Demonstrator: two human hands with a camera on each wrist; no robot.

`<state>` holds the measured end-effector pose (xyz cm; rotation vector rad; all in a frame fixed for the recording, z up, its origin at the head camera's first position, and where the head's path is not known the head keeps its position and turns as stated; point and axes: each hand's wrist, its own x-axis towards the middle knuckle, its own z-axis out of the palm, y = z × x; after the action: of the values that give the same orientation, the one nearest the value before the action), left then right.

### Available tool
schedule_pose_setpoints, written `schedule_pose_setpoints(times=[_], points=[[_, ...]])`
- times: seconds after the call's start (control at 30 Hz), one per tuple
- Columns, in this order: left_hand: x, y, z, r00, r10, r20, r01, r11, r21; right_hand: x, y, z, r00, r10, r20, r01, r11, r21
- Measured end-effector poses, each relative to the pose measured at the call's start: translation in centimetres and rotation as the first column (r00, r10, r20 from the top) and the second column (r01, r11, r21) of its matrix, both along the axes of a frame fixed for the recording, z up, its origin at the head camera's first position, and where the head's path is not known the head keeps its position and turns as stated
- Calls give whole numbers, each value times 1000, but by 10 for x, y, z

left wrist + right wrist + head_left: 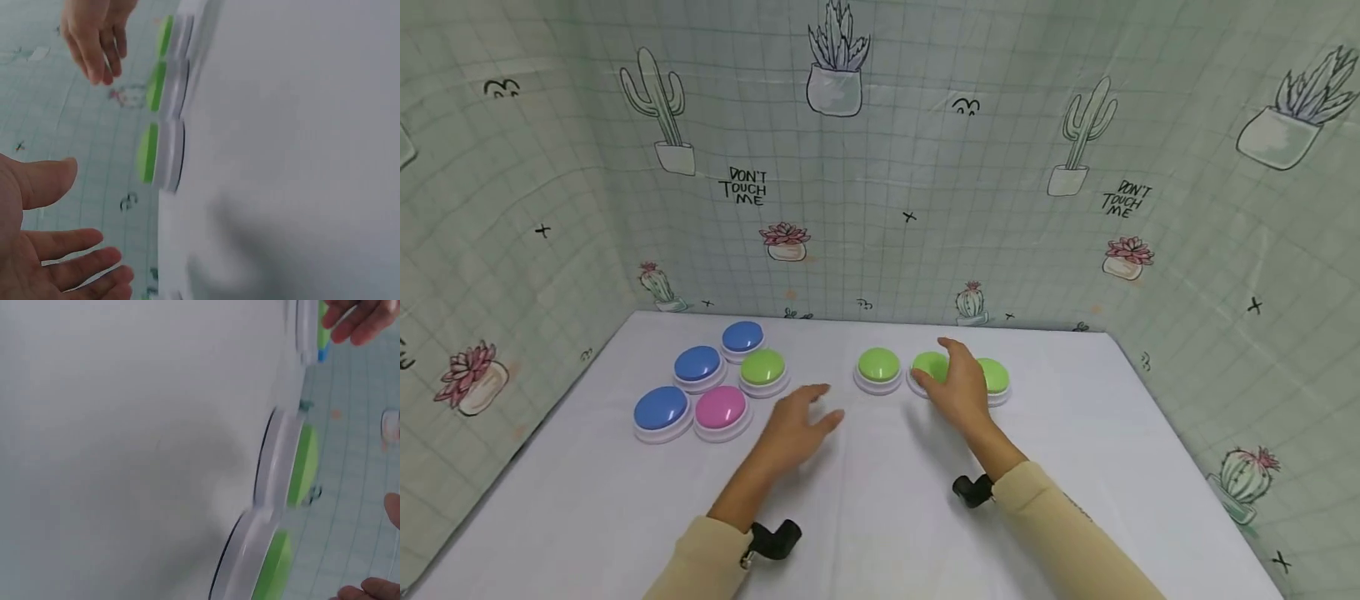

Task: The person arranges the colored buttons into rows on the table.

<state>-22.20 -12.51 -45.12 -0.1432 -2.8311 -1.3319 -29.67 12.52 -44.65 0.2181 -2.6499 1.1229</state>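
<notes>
My left hand (792,432) hovers over the table just right of a pink button (721,407), thumb and fingers spread, holding nothing. My right hand (961,390) is held above the row of green buttons, partly covering the middle green button (929,365) and the right green button (995,377). The left green button (878,365) of that row stands between the two hands. From the left wrist view, a gap shows between the right hand (100,37) and the green button domes (154,84). All the buttons have round white bases.
Left of my left hand stand three blue buttons (697,363) and another green button (762,367), grouped with the pink one. A white cloth covers the table (880,517). Patterned fabric walls (865,167) enclose its back and sides.
</notes>
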Motion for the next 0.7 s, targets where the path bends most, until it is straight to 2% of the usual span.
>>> schedule_pose_setpoints(times=[0.07,0.13,0.27,0.5,0.7], points=[[1,-25,4,997,71,-39,-74,994,-79,4,-13,0,999,43,-1,-43,999,-20],[2,-47,7,990,123,-64,-132,978,-160,9,-26,-3,995,100,6,-100,995,-27],[7,-77,7,978,205,-40,-209,948,-241,23,-50,-13,973,228,43,-226,973,-35],[14,-94,0,971,240,-3,-233,940,-249,40,-81,-24,924,361,126,-352,932,-91],[18,-102,0,971,237,-31,-235,919,-317,50,-96,-25,878,441,185,-414,895,-168]])
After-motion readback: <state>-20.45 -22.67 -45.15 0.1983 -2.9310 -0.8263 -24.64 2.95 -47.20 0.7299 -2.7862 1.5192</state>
